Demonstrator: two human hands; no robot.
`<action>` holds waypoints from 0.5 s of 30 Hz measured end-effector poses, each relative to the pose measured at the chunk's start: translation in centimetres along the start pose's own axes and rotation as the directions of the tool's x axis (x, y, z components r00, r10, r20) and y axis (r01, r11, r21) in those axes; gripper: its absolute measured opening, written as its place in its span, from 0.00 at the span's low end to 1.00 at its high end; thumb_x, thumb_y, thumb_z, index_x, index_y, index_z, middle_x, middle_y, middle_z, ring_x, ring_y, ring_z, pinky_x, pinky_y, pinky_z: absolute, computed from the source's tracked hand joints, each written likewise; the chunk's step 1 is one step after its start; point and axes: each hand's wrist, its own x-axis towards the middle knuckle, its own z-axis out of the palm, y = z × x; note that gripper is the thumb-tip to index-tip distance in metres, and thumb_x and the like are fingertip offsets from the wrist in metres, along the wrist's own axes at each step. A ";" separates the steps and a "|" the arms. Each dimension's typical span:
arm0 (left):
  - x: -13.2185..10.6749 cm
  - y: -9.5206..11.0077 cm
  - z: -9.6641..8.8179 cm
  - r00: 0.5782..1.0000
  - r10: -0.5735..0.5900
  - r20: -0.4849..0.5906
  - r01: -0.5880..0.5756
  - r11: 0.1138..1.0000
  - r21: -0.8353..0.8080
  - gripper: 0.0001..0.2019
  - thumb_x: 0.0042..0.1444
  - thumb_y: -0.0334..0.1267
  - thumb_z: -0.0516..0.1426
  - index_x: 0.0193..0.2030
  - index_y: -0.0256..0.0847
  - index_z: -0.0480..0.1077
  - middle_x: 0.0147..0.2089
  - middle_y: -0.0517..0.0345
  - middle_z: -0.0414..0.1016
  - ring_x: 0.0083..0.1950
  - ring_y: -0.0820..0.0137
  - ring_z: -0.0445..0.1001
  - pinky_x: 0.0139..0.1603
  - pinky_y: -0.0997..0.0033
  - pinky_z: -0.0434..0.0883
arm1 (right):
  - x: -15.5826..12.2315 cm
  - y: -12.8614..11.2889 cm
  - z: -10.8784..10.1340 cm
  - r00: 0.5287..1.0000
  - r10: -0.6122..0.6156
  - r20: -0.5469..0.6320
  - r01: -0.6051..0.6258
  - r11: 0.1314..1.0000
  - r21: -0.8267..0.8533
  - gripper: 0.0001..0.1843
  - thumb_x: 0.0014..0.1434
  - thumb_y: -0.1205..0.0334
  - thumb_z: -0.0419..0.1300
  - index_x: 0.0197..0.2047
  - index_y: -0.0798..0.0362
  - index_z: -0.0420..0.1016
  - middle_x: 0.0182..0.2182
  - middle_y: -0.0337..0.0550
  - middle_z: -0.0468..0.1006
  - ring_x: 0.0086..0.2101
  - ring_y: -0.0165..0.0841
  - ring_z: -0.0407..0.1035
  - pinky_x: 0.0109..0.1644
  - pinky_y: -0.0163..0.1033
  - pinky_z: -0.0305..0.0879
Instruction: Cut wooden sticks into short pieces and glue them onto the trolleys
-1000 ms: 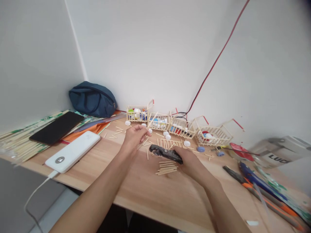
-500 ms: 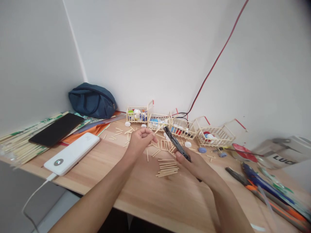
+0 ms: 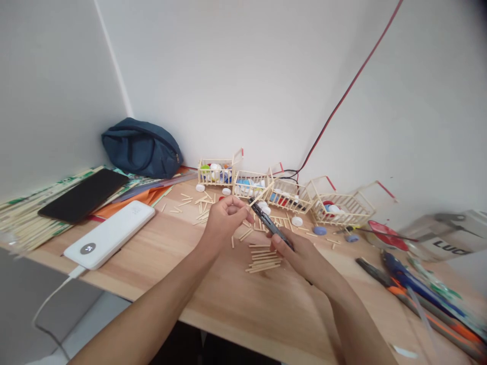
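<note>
my left hand (image 3: 229, 217), fingers pinched on a wooden stick (image 3: 262, 193) above the table (image 3: 236, 299), my right hand (image 3: 297, 248) clamped round a black tool (image 3: 271, 226), its tip near the stick, short sticks (image 3: 264, 260) below

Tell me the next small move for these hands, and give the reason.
Probably settle the thin stick squarely between the jaws of the black tool: the left hand pinches the stick close by the tool's tip, the right hand grips the tool, and whether the stick already lies between the jaws is hard to tell.
</note>
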 end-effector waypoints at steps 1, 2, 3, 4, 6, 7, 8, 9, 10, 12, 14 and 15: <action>-0.1 0.1 0.1 1.000 -0.003 0.000 0.003 1.000 -0.011 0.08 0.48 0.38 0.60 0.28 0.39 0.65 0.24 0.58 0.77 0.20 0.78 0.65 0.24 0.77 0.58 | 0.0 -0.1 0.0 1.000 -0.005 0.001 0.005 1.000 0.000 0.27 0.62 0.38 0.43 0.36 0.52 0.69 0.32 0.43 0.74 0.33 0.36 0.67 0.38 0.40 0.61; -0.1 0.1 0.2 1.000 -0.006 0.000 0.006 1.000 -0.018 0.08 0.48 0.38 0.60 0.28 0.39 0.65 0.24 0.58 0.77 0.21 0.77 0.66 0.24 0.77 0.59 | 0.0 -0.1 0.1 1.000 -0.005 0.000 0.005 1.000 0.000 0.27 0.63 0.38 0.43 0.37 0.52 0.69 0.32 0.43 0.75 0.33 0.35 0.67 0.38 0.40 0.60; -0.2 0.1 0.3 1.000 -0.010 0.000 0.010 1.000 -0.023 0.08 0.48 0.38 0.60 0.28 0.39 0.64 0.24 0.58 0.77 0.21 0.77 0.67 0.25 0.77 0.60 | 0.0 -0.2 0.1 1.000 -0.003 0.000 0.003 1.000 0.002 0.27 0.63 0.38 0.43 0.37 0.53 0.69 0.32 0.42 0.75 0.33 0.35 0.67 0.37 0.40 0.60; -0.2 0.1 0.3 1.000 -0.012 0.000 0.012 1.000 -0.024 0.08 0.48 0.38 0.60 0.28 0.39 0.64 0.24 0.58 0.77 0.22 0.76 0.68 0.25 0.77 0.61 | 0.0 -0.2 0.1 1.000 0.000 0.002 0.000 1.000 0.006 0.27 0.63 0.38 0.43 0.38 0.53 0.70 0.31 0.42 0.75 0.32 0.35 0.67 0.36 0.39 0.60; -0.3 0.0 0.4 1.000 -0.008 0.006 0.008 1.000 -0.019 0.08 0.48 0.38 0.60 0.27 0.39 0.65 0.24 0.58 0.77 0.22 0.76 0.70 0.26 0.76 0.62 | 0.0 -0.3 0.2 1.000 0.004 0.008 -0.005 1.000 0.017 0.27 0.63 0.38 0.43 0.39 0.53 0.71 0.30 0.41 0.74 0.31 0.35 0.66 0.34 0.38 0.59; -0.3 -0.1 0.5 1.000 -0.004 0.007 0.004 1.000 -0.014 0.08 0.48 0.38 0.61 0.27 0.39 0.65 0.24 0.58 0.77 0.23 0.75 0.70 0.26 0.76 0.62 | 0.0 -0.3 0.2 1.000 0.005 0.010 -0.005 1.000 0.023 0.27 0.63 0.39 0.44 0.39 0.53 0.71 0.30 0.41 0.74 0.31 0.34 0.66 0.33 0.38 0.59; -0.3 -0.2 0.5 1.000 0.000 0.005 0.000 1.000 -0.010 0.08 0.47 0.38 0.61 0.27 0.39 0.65 0.24 0.57 0.77 0.23 0.75 0.71 0.26 0.76 0.63 | 0.0 -0.4 0.3 1.000 0.003 0.012 -0.003 1.000 0.027 0.27 0.63 0.39 0.44 0.40 0.53 0.71 0.30 0.42 0.74 0.30 0.34 0.66 0.33 0.38 0.59; -0.3 -0.2 0.5 1.000 0.003 0.001 -0.003 1.000 -0.007 0.08 0.47 0.37 0.61 0.26 0.39 0.65 0.24 0.57 0.77 0.24 0.74 0.72 0.27 0.76 0.63 | 0.0 -0.4 0.3 1.000 0.001 0.012 -0.002 1.000 0.028 0.27 0.63 0.39 0.44 0.39 0.53 0.71 0.30 0.42 0.74 0.30 0.34 0.66 0.33 0.38 0.59; -0.4 -0.3 0.6 1.000 0.005 -0.003 -0.005 1.000 -0.001 0.08 0.47 0.37 0.61 0.26 0.39 0.65 0.24 0.58 0.77 0.24 0.74 0.72 0.27 0.76 0.64 | 0.0 -0.5 0.4 1.000 0.001 0.007 -0.001 1.000 0.024 0.27 0.63 0.39 0.44 0.38 0.53 0.71 0.30 0.42 0.75 0.29 0.33 0.65 0.33 0.38 0.59; -0.4 -0.4 0.6 1.000 0.017 -0.011 -0.017 1.000 0.020 0.07 0.47 0.35 0.61 0.26 0.39 0.66 0.24 0.58 0.77 0.25 0.73 0.73 0.28 0.76 0.66 | -0.1 -0.6 0.4 1.000 -0.002 -0.014 0.002 1.000 0.004 0.26 0.63 0.40 0.44 0.36 0.53 0.71 0.31 0.42 0.75 0.29 0.33 0.66 0.33 0.38 0.59; -0.5 -0.4 0.6 0.999 0.048 -0.014 -0.047 0.998 0.046 0.06 0.47 0.34 0.60 0.26 0.39 0.66 0.25 0.58 0.77 0.27 0.72 0.75 0.30 0.75 0.67 | -0.1 -0.8 0.4 0.999 -0.007 -0.040 0.006 1.000 -0.025 0.24 0.62 0.41 0.46 0.36 0.52 0.70 0.30 0.41 0.75 0.29 0.34 0.66 0.32 0.37 0.58; -0.5 -0.4 0.6 0.998 0.063 -0.012 -0.062 0.997 0.056 0.05 0.47 0.34 0.60 0.26 0.38 0.66 0.25 0.58 0.77 0.28 0.71 0.76 0.31 0.75 0.68 | -0.1 -0.9 0.4 0.999 -0.008 -0.054 0.006 0.999 -0.040 0.23 0.62 0.41 0.47 0.36 0.52 0.70 0.29 0.41 0.74 0.30 0.34 0.66 0.32 0.37 0.58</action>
